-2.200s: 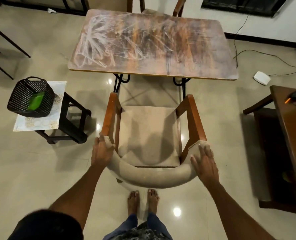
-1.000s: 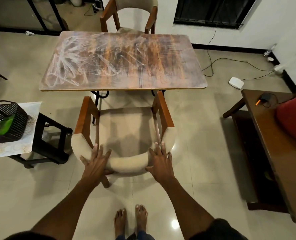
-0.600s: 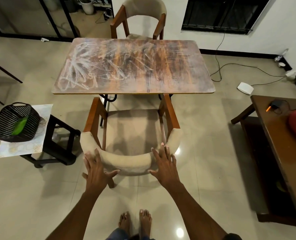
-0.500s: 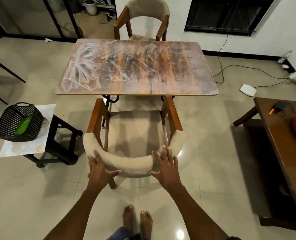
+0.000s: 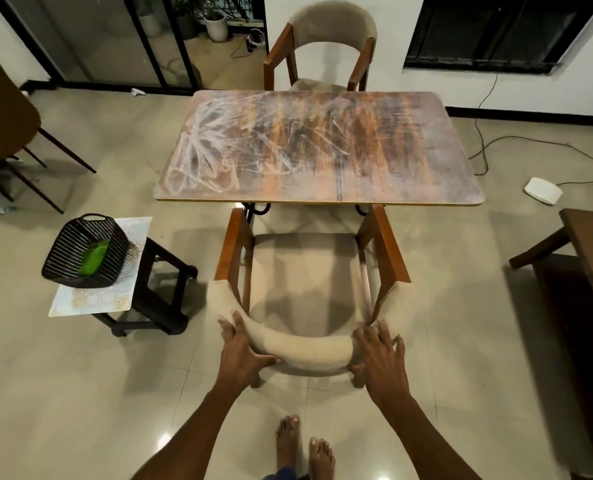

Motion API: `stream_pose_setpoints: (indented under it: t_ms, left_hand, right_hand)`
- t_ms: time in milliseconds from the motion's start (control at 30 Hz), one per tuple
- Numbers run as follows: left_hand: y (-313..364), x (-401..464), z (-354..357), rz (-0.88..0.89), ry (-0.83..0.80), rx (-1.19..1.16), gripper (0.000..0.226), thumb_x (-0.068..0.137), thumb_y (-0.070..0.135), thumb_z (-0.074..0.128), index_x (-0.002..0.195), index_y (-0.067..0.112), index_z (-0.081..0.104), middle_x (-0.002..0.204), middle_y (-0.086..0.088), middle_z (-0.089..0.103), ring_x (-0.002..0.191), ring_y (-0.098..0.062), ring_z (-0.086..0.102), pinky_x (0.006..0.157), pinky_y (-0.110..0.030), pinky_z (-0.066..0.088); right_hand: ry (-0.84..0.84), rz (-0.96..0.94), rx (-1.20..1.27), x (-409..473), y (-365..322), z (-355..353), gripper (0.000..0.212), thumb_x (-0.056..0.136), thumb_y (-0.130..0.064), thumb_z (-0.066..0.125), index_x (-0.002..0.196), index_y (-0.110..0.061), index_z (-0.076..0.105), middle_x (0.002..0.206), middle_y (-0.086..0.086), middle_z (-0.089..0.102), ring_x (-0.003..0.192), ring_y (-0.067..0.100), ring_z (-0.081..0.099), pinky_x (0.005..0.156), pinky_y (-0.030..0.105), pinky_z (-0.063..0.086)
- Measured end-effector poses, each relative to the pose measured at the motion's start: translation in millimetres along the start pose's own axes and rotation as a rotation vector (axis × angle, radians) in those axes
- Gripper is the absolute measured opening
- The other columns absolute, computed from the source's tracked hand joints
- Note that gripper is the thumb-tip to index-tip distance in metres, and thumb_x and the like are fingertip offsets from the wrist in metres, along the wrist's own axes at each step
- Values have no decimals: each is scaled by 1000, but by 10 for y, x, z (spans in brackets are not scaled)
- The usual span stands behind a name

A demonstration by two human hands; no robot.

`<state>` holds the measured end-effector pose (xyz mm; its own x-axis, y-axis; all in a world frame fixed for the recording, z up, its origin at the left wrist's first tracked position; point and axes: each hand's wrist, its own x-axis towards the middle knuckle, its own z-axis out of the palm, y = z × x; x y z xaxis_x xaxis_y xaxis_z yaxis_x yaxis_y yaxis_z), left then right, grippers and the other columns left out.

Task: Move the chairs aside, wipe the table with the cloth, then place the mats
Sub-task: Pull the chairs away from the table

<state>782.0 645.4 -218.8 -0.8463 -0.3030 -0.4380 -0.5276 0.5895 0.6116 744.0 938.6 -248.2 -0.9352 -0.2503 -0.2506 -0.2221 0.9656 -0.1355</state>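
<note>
We are gripping the curved beige padded backrest of the near wooden armchair (image 5: 309, 289) with both hands: our left hand (image 5: 240, 355) is wrapping its fingers over the top with the thumb underneath, and our right hand (image 5: 380, 358) is doing the same at the other end. The chair is sitting with its armrests just reaching the near edge of the chalk-scribbled rectangular wooden surface (image 5: 317, 147). A second matching armchair (image 5: 326, 46) is standing at the far side, tucked against it. To our left, a black low stool (image 5: 156, 289) is carrying a pale patterned mat (image 5: 94, 299) and a black woven basket (image 5: 83, 251) holding the green cloth (image 5: 94, 259). A dark wooden bench (image 5: 586, 258) is flanking the right, and a white box (image 5: 543, 190) with cables is lying on the tiled floor. Compared with half a second ago, our hands are sitting wider apart on the backrest, and the chair is squarer to the surface.
</note>
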Motion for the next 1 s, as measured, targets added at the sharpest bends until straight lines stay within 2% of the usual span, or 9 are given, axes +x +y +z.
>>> stream_pose_setpoints:
  t_ms: [333, 467, 567, 633, 700, 800, 867, 933, 1000]
  left_hand:
    - [-125, 395, -356, 17, -70, 134, 149, 68, 50, 96, 169, 14, -6, 175, -18, -18, 162, -41, 10, 127, -55, 24]
    - [-192, 477, -413, 31, -110, 182, 148, 70, 53, 94, 169, 16, -10, 174, -18, -23, 162, -42, 11, 128, -53, 24]
    - [-180, 486, -400, 23, -176, 255, 149, 74, 55, 90, 166, 17, -21, 169, -19, -34, 162, -45, -2, 129, -56, 19]
    - [-91, 479, -417, 24, -225, 350, 152, 75, 61, 87, 163, 18, -29, 166, -20, -40, 160, -45, -21, 126, -67, 12]
    - [77, 459, -355, 102, -274, 464, 157, 74, 72, 82, 157, 19, -40, 161, -15, -48, 154, -39, -36, 122, -75, 4]
    - [359, 441, -70, 231, -348, 569, 151, 70, 94, 61, 145, 22, -49, 154, -11, -55, 151, -36, -41, 120, -76, -8]
    - [447, 453, 152, 305, -365, 630, 149, 49, 113, 24, 140, 27, -57, 154, -12, -55, 154, -38, -37, 118, -77, -11]
    - [445, 464, 287, 321, -345, 656, 145, 31, 114, -2, 133, 32, -63, 158, -13, -51, 156, -39, -34, 115, -75, -16]
    - [424, 467, 314, 310, -307, 635, 142, 48, 112, 21, 135, 35, -62, 163, -13, -44, 157, -38, -32, 112, -72, -20]
  right_hand:
    - [-11, 41, -12, 105, -396, -59, 71, 38, -46, 108, 96, -17, 78, 105, 6, 75, 119, 39, 70, 82, 66, 59]
    - [11, 54, 3, 99, -464, -91, 76, 43, -50, 105, 105, -19, 75, 111, 2, 73, 127, 37, 65, 87, 65, 58]
    - [-2, 77, 37, 61, -406, -109, 89, 46, -54, 103, 120, -17, 71, 125, 3, 70, 134, 35, 61, 92, 64, 56]
    - [-29, 119, 72, 43, -361, -142, 101, 54, -56, 100, 139, -16, 63, 150, 12, 59, 146, 37, 50, 104, 63, 50]
    - [-49, 167, 101, 52, -272, -185, 107, 70, -57, 92, 159, -23, 44, 171, 22, 26, 159, 44, 24, 119, 62, 35]
    - [-162, 219, 150, 141, -112, -254, 102, 85, -56, 81, 167, -34, 23, 174, 24, -12, 161, 50, -6, 129, 59, 15]
    - [-191, 220, 173, 213, -72, -311, 99, 87, -52, 81, 166, -37, 22, 173, 23, -19, 160, 51, -10, 130, 56, 16]
    - [-196, 223, 188, 258, -78, -317, 94, 90, -45, 81, 166, -36, 26, 172, 25, -20, 160, 52, -7, 130, 53, 20]
    - [-188, 228, 191, 289, -94, -302, 90, 92, -40, 80, 165, -35, 28, 172, 27, -20, 160, 52, -7, 129, 53, 20]
